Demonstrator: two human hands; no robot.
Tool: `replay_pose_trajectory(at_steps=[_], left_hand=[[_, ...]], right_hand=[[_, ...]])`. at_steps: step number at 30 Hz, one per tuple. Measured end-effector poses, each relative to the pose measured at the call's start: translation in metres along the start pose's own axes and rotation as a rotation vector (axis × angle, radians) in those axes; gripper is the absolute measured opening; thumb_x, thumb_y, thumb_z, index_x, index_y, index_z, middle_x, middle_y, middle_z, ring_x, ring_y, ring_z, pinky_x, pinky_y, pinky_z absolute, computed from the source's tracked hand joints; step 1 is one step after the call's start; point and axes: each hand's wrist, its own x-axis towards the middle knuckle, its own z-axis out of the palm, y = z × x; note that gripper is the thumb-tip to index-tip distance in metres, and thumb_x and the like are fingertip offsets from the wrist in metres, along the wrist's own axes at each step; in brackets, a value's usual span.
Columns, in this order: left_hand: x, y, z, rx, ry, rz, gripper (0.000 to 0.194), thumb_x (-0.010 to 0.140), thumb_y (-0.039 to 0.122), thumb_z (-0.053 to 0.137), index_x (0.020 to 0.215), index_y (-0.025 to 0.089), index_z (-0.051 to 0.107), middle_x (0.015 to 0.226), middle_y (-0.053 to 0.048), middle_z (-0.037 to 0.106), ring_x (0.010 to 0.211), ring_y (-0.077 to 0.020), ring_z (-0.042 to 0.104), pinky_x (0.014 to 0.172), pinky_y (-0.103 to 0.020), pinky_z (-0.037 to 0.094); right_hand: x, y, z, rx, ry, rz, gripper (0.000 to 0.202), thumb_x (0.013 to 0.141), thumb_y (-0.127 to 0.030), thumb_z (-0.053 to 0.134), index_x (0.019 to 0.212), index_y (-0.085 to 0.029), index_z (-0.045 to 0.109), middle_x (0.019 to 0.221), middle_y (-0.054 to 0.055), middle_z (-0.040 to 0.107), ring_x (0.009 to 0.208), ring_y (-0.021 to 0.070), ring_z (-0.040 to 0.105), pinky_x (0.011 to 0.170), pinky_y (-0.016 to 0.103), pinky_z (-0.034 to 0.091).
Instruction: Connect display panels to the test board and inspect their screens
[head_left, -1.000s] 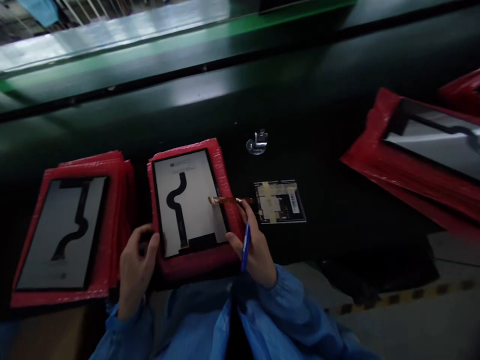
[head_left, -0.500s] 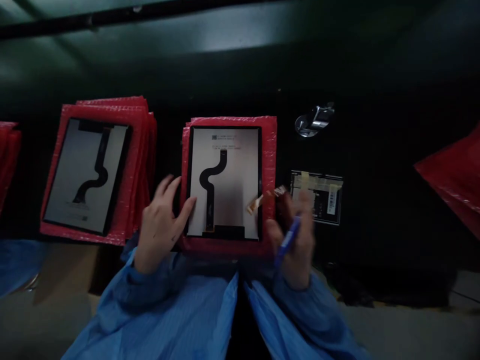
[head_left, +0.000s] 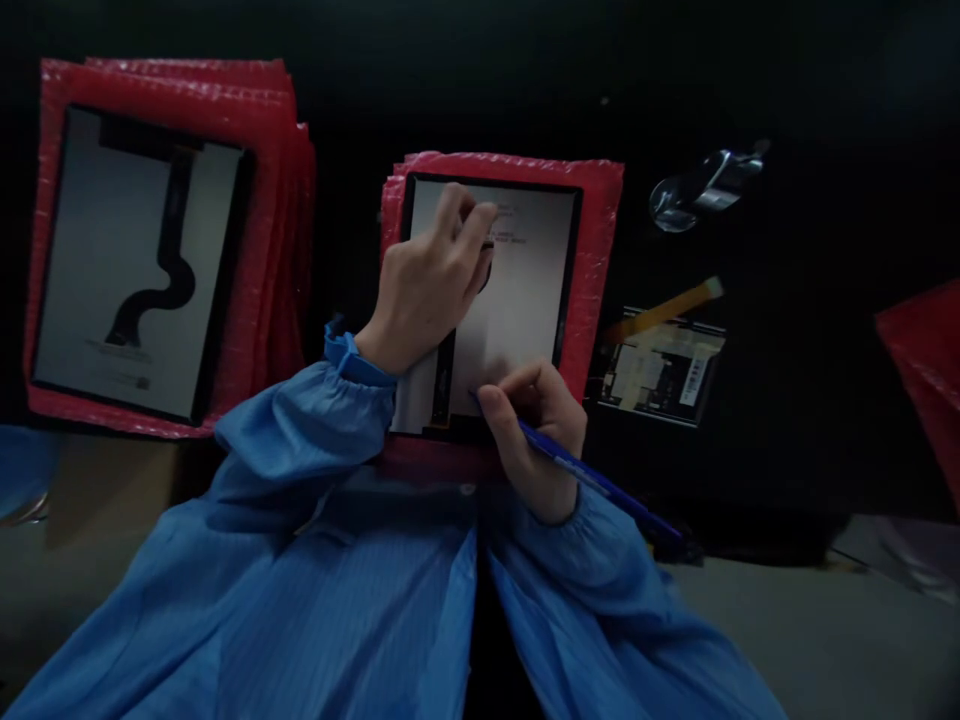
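A grey display panel [head_left: 525, 290] with a black wavy flex cable lies on a red bubble-wrap pad [head_left: 596, 230] in front of me. My left hand [head_left: 431, 280] presses down on the panel's upper left part, over the cable. My right hand [head_left: 536, 430] holds a blue pen [head_left: 585, 475] like a writing tool, its tip at the panel's lower edge near the cable's end. Both arms are in blue sleeves.
A stack of red pads with another panel [head_left: 135, 260] lies at the left. A small circuit board [head_left: 664, 365] with an orange flex strip [head_left: 664, 310] sits right of the pad, a shiny metal clip [head_left: 701, 190] behind it. Red wrap [head_left: 926, 360] shows at the right edge.
My left hand moved from the pad's left side onto the panel's top. My right hand let the orange strip go by the circuit board and brought the pen tip to the panel. The view tilted down.
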Motion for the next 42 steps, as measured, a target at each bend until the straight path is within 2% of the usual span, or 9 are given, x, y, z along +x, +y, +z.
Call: replay_pose_trajectory(at_steps=[6, 12, 20, 25, 30, 33, 35, 38, 42], left_hand=[[-0.004, 0.009, -0.004, 0.159, -0.126, -0.043, 0.046, 0.103, 0.03, 0.025, 0.138, 0.018, 0.052, 0.14, -0.013, 0.053, 0.086, -0.0195, 0.064, 0.058, -0.031, 0.043], [-0.007, 0.0, -0.003, -0.018, -0.064, 0.023, 0.038, 0.099, 0.031, 0.031, 0.124, 0.025, 0.059, 0.137, -0.009, 0.057, 0.092, -0.021, 0.066, 0.063, -0.034, 0.047], [-0.009, 0.002, -0.008, 0.084, -0.149, 0.063, 0.045, 0.099, 0.027, 0.027, 0.129, 0.016, 0.058, 0.143, -0.012, 0.055, 0.086, -0.0194, 0.067, 0.061, -0.03, 0.043], [-0.013, -0.002, -0.005, -0.018, -0.068, 0.125, 0.043, 0.101, 0.028, 0.028, 0.122, 0.017, 0.063, 0.139, -0.01, 0.06, 0.09, -0.0197, 0.069, 0.067, -0.031, 0.048], [-0.017, -0.008, 0.0, -0.19, 0.061, 0.214, 0.038, 0.101, 0.032, 0.037, 0.11, 0.017, 0.071, 0.128, -0.009, 0.068, 0.09, -0.0196, 0.072, 0.071, -0.031, 0.052], [-0.019, -0.008, -0.002, -0.328, 0.032, 0.306, 0.041, 0.101, 0.038, 0.041, 0.101, 0.016, 0.076, 0.124, -0.009, 0.072, 0.092, -0.0199, 0.073, 0.072, -0.029, 0.052], [-0.02, -0.007, -0.007, -0.471, -0.075, 0.361, 0.045, 0.102, 0.039, 0.041, 0.092, 0.015, 0.078, 0.121, -0.008, 0.073, 0.091, -0.0185, 0.073, 0.072, -0.027, 0.052], [-0.02, -0.005, -0.019, -0.697, -0.342, 0.383, 0.051, 0.104, 0.038, 0.038, 0.081, 0.016, 0.078, 0.12, -0.007, 0.074, 0.089, -0.0157, 0.072, 0.076, -0.025, 0.051], [-0.017, -0.006, -0.031, -0.931, -0.689, 0.379, 0.043, 0.101, 0.039, 0.049, 0.078, 0.015, 0.077, 0.112, -0.01, 0.074, 0.089, -0.0167, 0.07, 0.079, -0.025, 0.051]], right_hand=[[0.003, 0.003, 0.005, -0.148, -0.01, -0.006, 0.038, 0.091, -0.02, 0.059, 0.062, -0.021, 0.034, 0.054, -0.008, 0.031, 0.045, 0.0059, 0.032, 0.042, 0.019, 0.026], [0.001, 0.009, 0.005, -0.254, -0.11, -0.082, 0.037, 0.088, -0.017, 0.058, 0.062, -0.021, 0.033, 0.054, -0.007, 0.03, 0.045, 0.0059, 0.028, 0.044, 0.021, 0.024], [-0.003, 0.012, 0.007, -0.28, -0.1, -0.104, 0.038, 0.086, -0.013, 0.057, 0.06, -0.021, 0.029, 0.054, -0.006, 0.028, 0.045, 0.0066, 0.028, 0.044, 0.023, 0.024], [-0.004, 0.017, -0.009, -0.223, 0.353, -0.212, 0.037, 0.092, -0.034, 0.063, 0.063, -0.024, 0.042, 0.054, -0.005, 0.037, 0.043, 0.0111, 0.039, 0.043, 0.026, 0.035], [0.016, 0.009, -0.078, -0.386, 0.728, -0.477, 0.023, 0.095, -0.054, 0.058, 0.089, -0.033, 0.064, 0.067, -0.001, 0.058, 0.043, 0.0134, 0.046, 0.042, 0.029, 0.037], [0.028, 0.009, -0.125, -0.616, 0.433, -0.327, 0.017, 0.099, -0.04, 0.056, 0.113, -0.036, 0.064, 0.105, 0.004, 0.072, 0.087, 0.0258, 0.072, 0.076, 0.043, 0.057], [0.036, 0.014, -0.148, -0.653, 0.107, -0.246, 0.042, 0.092, -0.035, 0.07, 0.132, -0.036, 0.057, 0.137, 0.005, 0.064, 0.122, 0.0312, 0.064, 0.101, 0.049, 0.053], [0.045, 0.022, -0.163, -0.538, -0.184, -0.161, 0.071, 0.082, -0.033, 0.081, 0.145, -0.035, 0.048, 0.15, 0.007, 0.053, 0.107, 0.0252, 0.071, 0.097, 0.044, 0.057], [0.052, 0.014, -0.161, -0.36, -0.346, -0.074, 0.059, 0.083, -0.03, 0.08, 0.137, -0.033, 0.055, 0.138, 0.006, 0.063, 0.072, 0.0124, 0.067, 0.075, 0.032, 0.061]])
